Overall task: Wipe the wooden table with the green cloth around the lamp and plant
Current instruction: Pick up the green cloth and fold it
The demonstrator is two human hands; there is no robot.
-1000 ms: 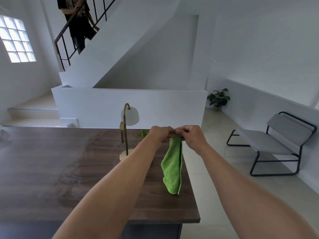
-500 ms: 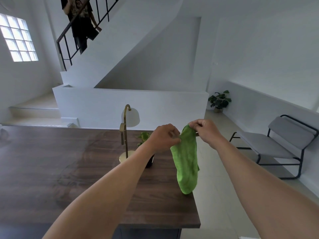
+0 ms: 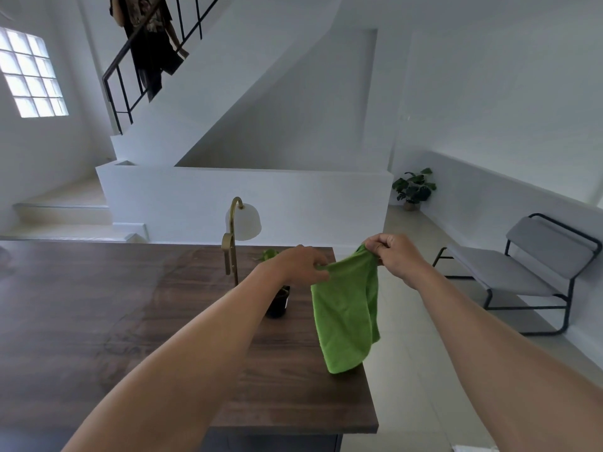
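The green cloth [image 3: 346, 318] hangs in the air over the right end of the dark wooden table [image 3: 107, 324], held by its top edge. My left hand [image 3: 301, 264] pinches the left corner and my right hand [image 3: 396, 254] pinches the right corner, a little higher. A brass lamp with a white dome shade [image 3: 239, 230] stands near the far edge of the table. A small plant in a black pot [image 3: 277, 300] sits just right of the lamp, partly hidden behind my left forearm.
The table's right edge drops to a tiled floor. A grey bench with a black frame [image 3: 538, 265] stands against the right wall. A potted plant [image 3: 414, 189] sits in the far corner. A person stands on the staircase [image 3: 150, 47] at upper left.
My hands have drawn apart, spreading the cloth's top edge wider. The right hand moved to the right, and the cloth now hangs open instead of bunched.
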